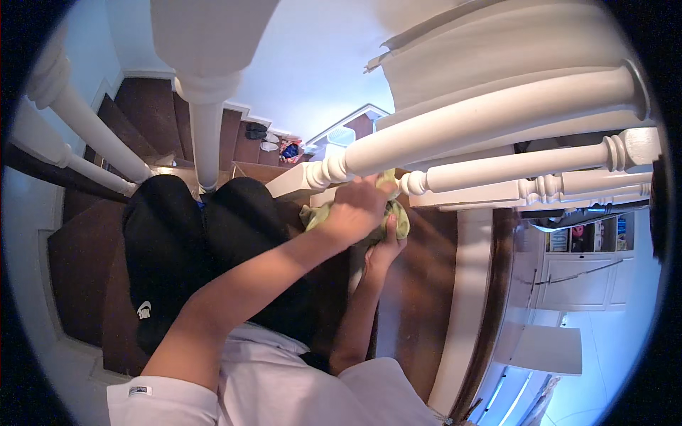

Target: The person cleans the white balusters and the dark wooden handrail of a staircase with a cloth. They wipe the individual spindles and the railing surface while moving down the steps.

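Note:
My left hand (359, 205) reaches across my body and grips a yellow-green cloth (402, 226) beside the lower turned part of a white baluster (474, 120). A strip of the cloth rises past its fingers, against the balusters. Just below, my right hand (387, 249) holds the bunched lower part of the same cloth, thumb up on the fold. More cloth hangs out to the left, under my left wrist. My left hand and forearm hide part of the cloth and the baluster's base. A second white baluster (517, 169) stands close to the right of my hands.
Dark wooden stair treads (146, 112) wind down at the left, past a thick white post (205, 80). Black shoes (256, 131), white shoes (270, 142) and a patterned bundle (290, 151) sit on lower steps. A white plastic basket (341, 136) stands beyond. Far right is a white cabinet (575, 279).

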The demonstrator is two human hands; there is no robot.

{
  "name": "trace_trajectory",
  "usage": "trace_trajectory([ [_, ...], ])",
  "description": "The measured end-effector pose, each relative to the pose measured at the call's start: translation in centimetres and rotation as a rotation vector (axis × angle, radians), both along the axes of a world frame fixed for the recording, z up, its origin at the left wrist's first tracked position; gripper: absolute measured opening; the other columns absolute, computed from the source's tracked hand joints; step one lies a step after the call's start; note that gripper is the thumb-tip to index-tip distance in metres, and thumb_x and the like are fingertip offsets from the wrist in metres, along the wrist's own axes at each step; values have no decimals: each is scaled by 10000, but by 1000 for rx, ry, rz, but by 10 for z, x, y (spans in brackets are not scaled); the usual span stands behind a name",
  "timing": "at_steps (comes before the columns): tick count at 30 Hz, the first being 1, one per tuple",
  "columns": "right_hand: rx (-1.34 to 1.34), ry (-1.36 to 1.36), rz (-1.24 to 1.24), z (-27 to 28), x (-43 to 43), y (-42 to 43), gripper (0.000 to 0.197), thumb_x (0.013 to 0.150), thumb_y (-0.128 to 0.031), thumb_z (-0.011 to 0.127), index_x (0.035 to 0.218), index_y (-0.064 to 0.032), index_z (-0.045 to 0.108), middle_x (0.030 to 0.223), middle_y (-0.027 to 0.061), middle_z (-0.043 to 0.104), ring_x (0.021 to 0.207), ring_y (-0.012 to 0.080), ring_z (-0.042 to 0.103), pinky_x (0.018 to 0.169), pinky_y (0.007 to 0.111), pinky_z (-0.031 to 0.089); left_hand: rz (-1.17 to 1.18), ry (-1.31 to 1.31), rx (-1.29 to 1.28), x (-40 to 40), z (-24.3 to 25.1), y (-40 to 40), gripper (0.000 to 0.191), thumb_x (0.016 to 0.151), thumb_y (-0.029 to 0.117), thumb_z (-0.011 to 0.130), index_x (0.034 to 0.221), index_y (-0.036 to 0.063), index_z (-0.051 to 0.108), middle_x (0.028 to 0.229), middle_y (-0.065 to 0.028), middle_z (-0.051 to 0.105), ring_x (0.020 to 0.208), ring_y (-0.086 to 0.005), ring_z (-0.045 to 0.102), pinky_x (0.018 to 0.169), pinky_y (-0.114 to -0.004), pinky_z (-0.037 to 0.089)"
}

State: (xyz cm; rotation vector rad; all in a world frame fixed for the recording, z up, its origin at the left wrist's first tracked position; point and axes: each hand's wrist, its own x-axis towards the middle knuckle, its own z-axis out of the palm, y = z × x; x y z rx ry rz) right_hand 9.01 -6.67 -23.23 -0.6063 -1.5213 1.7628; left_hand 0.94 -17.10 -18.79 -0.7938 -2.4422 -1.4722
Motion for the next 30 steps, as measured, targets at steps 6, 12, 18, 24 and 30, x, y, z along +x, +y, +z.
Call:
trace_trajectory([
  [6,-1,28,22,-10,-9,0,347,788,-148,660,1061,40,558,966,94,607,829,171,592,746,301,480,-69,-179,275,-37,-23,5,181,756,154,603,923,124,667,837,-172,608,817,-328,601,742,-410,470],
  [12,45,-10,-10,-12,-10,1,344,817,-154,636,1063,70,548,975,106,604,831,170,582,744,292,473,-7,69,-3,-20,-13,9,164,686,144,637,822,58,665,888,-144,575,798,-323,586,707,-403,467],
  [18,23,-18,19,-11,-15,-3,339,827,-165,623,1068,63,551,961,84,602,803,150,571,724,274,465,-200,179,56,-46,-1,-1,135,678,113,619,799,66,658,871,-148,553,814,-322,580,715,-402,477],
  [24,70,-36,-32,-9,-14,-2,289,840,-161,602,1034,50,567,955,87,606,823,149,569,727,279,464,-60,157,-66,8,-20,-13,289,696,101,606,980,154,627,987,-111,507,804,-307,573,717,-392,505],
  [30,-90,130,-123,38,-22,-23,344,855,-169,577,1101,53,486,1025,120,557,873,186,551,780,299,449,-51,-132,40,20,-33,-32,276,751,110,607,1024,147,609,988,-96,488,907,-281,530,726,-389,499],
])
